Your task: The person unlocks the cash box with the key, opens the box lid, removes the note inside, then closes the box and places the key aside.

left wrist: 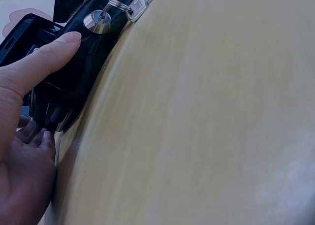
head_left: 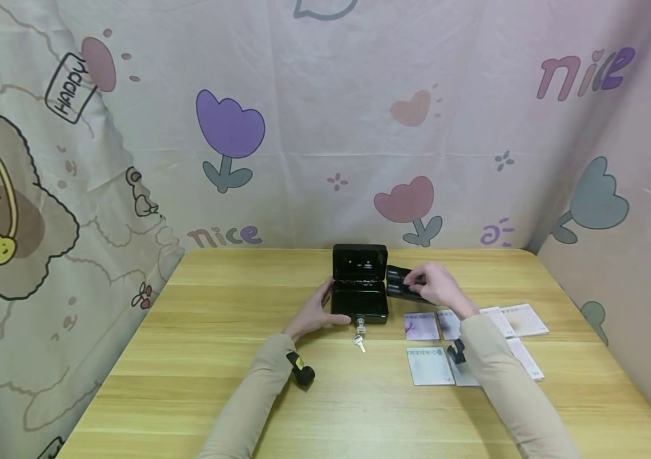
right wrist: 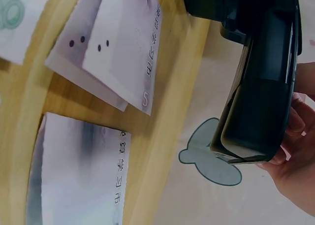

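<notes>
A black metal cash box [head_left: 359, 312] stands on the table with its lid [head_left: 359, 262] raised. Its keys [head_left: 359, 343] hang from the front lock [left wrist: 98, 22], where one key is inserted. My left hand [head_left: 315, 313] grips the box's front left corner, thumb along the front and fingers against the side. Just right of the box, my right hand [head_left: 442, 287] pinches a black plastic tray [right wrist: 261, 102] between thumb and fingers. The tray is tilted and close to the box's right side. My right fingertips are partly hidden behind it in the right wrist view.
Folded paper play notes lie in two rows at the right, among them a purple note [head_left: 421, 326], a pale green note [head_left: 430, 366] and a whitish note [head_left: 524, 319]. My right forearm covers some. A printed curtain [head_left: 314, 127] hangs behind the wooden table [head_left: 187, 357].
</notes>
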{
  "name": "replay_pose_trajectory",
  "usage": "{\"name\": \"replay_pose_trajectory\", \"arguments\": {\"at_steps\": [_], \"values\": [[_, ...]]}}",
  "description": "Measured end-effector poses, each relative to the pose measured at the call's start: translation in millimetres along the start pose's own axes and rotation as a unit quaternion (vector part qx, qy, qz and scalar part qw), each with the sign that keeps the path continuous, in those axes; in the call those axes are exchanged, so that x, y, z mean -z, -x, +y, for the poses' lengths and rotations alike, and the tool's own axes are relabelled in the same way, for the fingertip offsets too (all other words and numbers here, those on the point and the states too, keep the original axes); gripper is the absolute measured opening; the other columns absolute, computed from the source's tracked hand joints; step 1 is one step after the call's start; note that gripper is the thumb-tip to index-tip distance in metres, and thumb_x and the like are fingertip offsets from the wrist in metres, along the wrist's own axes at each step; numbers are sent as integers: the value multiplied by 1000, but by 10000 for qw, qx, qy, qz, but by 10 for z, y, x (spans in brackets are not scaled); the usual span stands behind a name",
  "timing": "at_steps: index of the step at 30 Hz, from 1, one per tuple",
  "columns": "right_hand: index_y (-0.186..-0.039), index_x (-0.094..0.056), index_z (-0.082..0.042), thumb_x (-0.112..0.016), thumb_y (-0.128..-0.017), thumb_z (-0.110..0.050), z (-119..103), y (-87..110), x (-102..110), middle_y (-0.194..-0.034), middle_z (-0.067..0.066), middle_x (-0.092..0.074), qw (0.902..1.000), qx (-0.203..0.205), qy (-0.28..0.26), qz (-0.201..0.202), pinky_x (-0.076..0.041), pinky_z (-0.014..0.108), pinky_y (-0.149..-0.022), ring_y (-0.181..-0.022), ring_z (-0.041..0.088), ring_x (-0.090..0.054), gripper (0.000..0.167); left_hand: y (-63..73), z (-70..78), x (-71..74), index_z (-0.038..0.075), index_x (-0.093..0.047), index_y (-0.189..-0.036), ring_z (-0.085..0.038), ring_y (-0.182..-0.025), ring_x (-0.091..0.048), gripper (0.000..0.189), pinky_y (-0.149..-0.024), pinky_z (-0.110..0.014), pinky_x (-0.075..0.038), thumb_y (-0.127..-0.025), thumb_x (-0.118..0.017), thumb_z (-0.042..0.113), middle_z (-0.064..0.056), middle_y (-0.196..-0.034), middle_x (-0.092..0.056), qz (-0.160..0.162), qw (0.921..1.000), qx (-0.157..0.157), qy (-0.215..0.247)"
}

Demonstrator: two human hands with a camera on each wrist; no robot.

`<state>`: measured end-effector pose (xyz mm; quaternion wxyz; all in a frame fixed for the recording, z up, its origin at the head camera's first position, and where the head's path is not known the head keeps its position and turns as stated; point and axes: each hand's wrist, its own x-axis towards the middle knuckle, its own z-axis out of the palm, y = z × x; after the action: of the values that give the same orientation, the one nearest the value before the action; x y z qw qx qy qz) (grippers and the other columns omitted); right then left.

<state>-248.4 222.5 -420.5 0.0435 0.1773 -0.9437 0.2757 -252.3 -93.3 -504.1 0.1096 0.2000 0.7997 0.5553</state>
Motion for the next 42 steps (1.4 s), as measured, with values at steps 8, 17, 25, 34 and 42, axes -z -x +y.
{"name": "replay_pose_trajectory", "arguments": {"at_steps": [8, 17, 25, 34, 42], "values": [[-94, -79, -6, -73, -84, 1, -105, 70, 0, -89, 7, -77, 9995, 300, -44, 40, -51, 30, -69, -70, 11, -58, 14, 2, -10, 8, 3, -7, -162, -36, -156, -18, 117, -130, -47, -18, -78, -88, 22, -17, -170, -9, -63, 10000, -68, 27], [-93, -79, -8, -75, -83, 2, -292, 22, -121, -88, 5, -77, 9979, 607, -175, 105, -46, 22, -64, -68, 11, -56, 14, 7, -8, 7, 5, -7, -162, -36, -157, -17, 116, -130, -47, -19, -79, -87, 21, -16, -170, -9, -70, 10000, -46, 14], [-94, -79, -9, -74, -83, 2, -439, -66, -254, -89, 3, -77, 9973, 726, -105, 22, -53, 29, -71, -76, 12, -61, 16, 2, -17, 11, 5, -6, -162, -36, -157, -17, 118, -130, -47, -19, -78, -87, 22, -16, -170, -9, -67, 9999, -51, 58], [-93, -79, -11, -74, -83, 1, -567, -150, -420, -92, 2, -78, 9973, 726, 61, -57, -60, 43, -86, -95, 23, -72, 16, -21, -27, 0, 4, -7, -162, -35, -157, -16, 119, -130, -46, -17, -77, -88, 20, -17, -170, -11, -48, 9998, -62, 202], [-91, -79, -12, -75, -81, 1, -650, -231, -562, -92, 0, -79, 9967, 790, 206, 21, -59, 43, -88, -98, 23, -72, 18, -31, -39, -16, 4, -9, -162, -35, -157, -16, 115, -131, -47, -16, -77, -87, 12, -16, -170, -13, 12, 9993, -126, 352]]}}
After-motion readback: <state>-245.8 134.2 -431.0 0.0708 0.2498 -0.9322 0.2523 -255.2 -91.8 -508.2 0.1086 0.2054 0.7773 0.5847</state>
